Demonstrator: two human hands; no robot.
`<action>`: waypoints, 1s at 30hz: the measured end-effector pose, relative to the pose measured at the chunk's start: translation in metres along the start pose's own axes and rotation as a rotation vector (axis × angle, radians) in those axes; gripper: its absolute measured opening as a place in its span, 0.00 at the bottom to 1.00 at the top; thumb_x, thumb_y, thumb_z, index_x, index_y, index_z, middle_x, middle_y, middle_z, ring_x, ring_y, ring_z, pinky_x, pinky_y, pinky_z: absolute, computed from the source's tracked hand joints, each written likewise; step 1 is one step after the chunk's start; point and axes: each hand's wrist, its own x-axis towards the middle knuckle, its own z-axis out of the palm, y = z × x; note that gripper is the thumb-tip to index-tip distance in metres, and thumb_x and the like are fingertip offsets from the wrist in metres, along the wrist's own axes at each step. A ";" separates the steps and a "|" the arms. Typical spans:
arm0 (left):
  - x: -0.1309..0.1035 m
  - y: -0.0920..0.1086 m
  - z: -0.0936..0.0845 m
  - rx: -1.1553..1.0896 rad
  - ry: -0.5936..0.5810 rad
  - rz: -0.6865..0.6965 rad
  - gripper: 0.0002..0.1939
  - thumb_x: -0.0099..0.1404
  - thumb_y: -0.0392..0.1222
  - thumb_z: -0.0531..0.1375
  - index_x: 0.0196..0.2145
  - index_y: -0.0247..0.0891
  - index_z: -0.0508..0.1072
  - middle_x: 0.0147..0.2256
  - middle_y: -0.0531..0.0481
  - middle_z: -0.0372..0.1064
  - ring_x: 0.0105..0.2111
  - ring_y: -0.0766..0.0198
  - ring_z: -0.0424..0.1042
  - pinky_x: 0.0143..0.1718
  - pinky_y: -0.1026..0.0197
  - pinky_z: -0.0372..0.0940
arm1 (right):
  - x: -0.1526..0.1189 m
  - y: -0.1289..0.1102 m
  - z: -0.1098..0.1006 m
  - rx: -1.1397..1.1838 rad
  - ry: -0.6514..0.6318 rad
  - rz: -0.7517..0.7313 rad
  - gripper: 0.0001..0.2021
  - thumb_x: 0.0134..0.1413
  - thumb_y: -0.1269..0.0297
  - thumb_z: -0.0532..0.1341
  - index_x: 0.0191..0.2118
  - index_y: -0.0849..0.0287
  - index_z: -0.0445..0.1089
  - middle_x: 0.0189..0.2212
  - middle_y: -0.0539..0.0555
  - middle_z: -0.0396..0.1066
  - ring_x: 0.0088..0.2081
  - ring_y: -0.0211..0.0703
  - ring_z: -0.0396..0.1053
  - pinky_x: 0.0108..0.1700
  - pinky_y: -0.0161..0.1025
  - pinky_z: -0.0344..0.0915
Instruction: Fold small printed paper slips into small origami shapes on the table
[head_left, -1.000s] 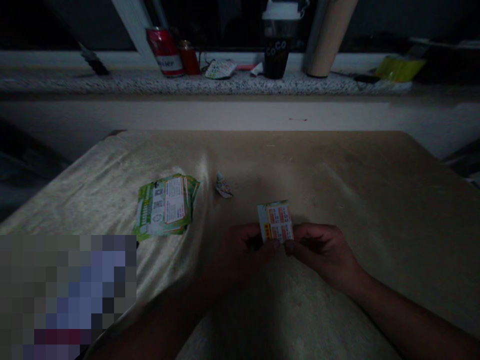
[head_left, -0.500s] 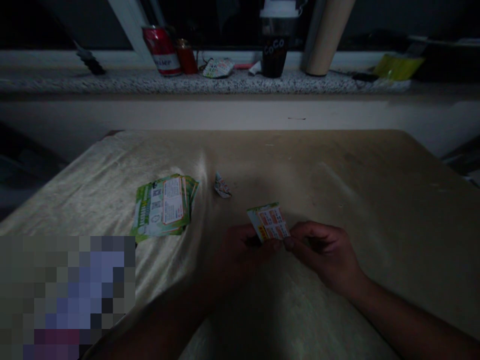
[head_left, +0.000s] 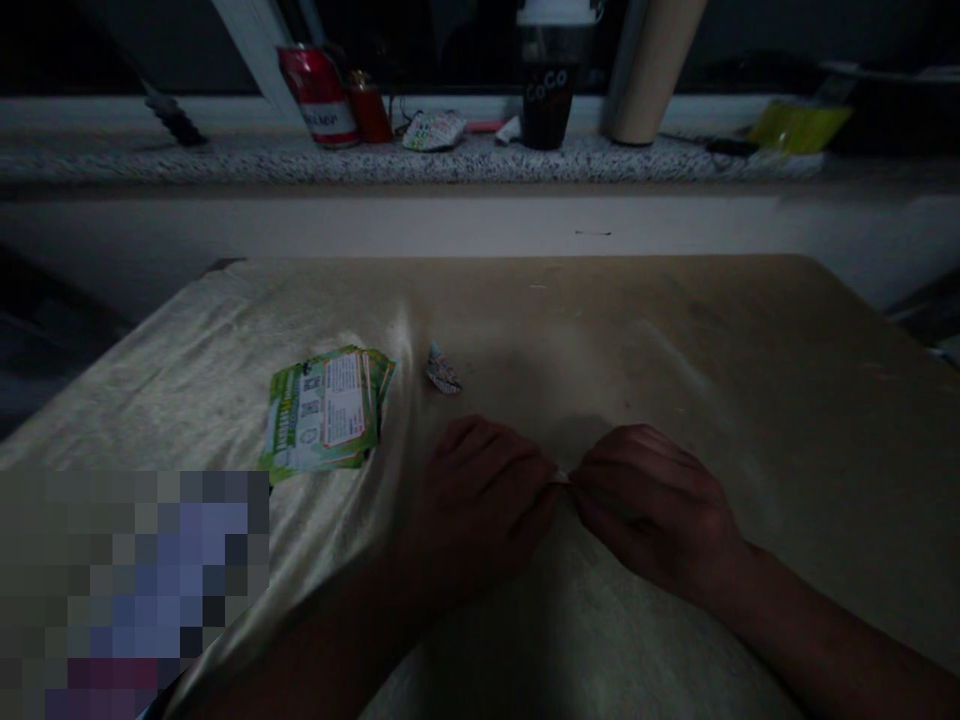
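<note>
Over the middle of the table, my left hand (head_left: 491,490) and my right hand (head_left: 652,500) are closed with their fingertips almost meeting. Both pinch a printed paper card (head_left: 561,475), of which just a thin pale edge shows between them; the fingers hide the rest. To the left of my hands lies a loosely stacked pile of green and white printed cards (head_left: 322,410). A small folded piece of printed paper (head_left: 443,370) rests just beyond my left hand, apart from it.
A cloth with folds covers the table (head_left: 712,330). On the speckled windowsill (head_left: 247,160) stand a red can (head_left: 319,95), an orange-red lighter-like container (head_left: 369,108), crumpled paper (head_left: 435,130), a dark lidded cup (head_left: 546,100), a tan cylinder (head_left: 652,75) and a yellow packet (head_left: 799,127).
The card's printed face was visible half a second ago; now my hands have turned over and closed around it, leaving a thin edge. The pile and folded paper have stayed put.
</note>
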 end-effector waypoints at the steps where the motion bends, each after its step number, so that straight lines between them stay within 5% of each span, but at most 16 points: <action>1: 0.000 0.000 0.000 -0.013 0.009 0.004 0.05 0.62 0.34 0.65 0.36 0.37 0.73 0.32 0.51 0.75 0.33 0.61 0.70 0.42 0.53 0.63 | 0.000 -0.001 0.000 0.008 0.009 -0.006 0.09 0.52 0.77 0.67 0.40 0.62 0.73 0.31 0.56 0.75 0.33 0.45 0.72 0.36 0.45 0.69; 10: 0.000 0.002 -0.003 -0.081 0.070 0.013 0.04 0.60 0.31 0.66 0.32 0.36 0.73 0.29 0.52 0.75 0.30 0.63 0.69 0.39 0.54 0.63 | 0.006 -0.007 -0.001 0.075 0.081 -0.028 0.10 0.51 0.79 0.67 0.41 0.65 0.74 0.30 0.58 0.75 0.31 0.45 0.72 0.33 0.45 0.70; 30: 0.001 0.005 0.005 -0.036 0.032 -0.010 0.04 0.64 0.32 0.62 0.30 0.36 0.73 0.27 0.53 0.74 0.28 0.65 0.69 0.37 0.56 0.61 | 0.003 -0.005 0.003 0.065 0.006 -0.047 0.05 0.53 0.79 0.64 0.35 0.65 0.73 0.28 0.57 0.72 0.30 0.43 0.69 0.31 0.43 0.66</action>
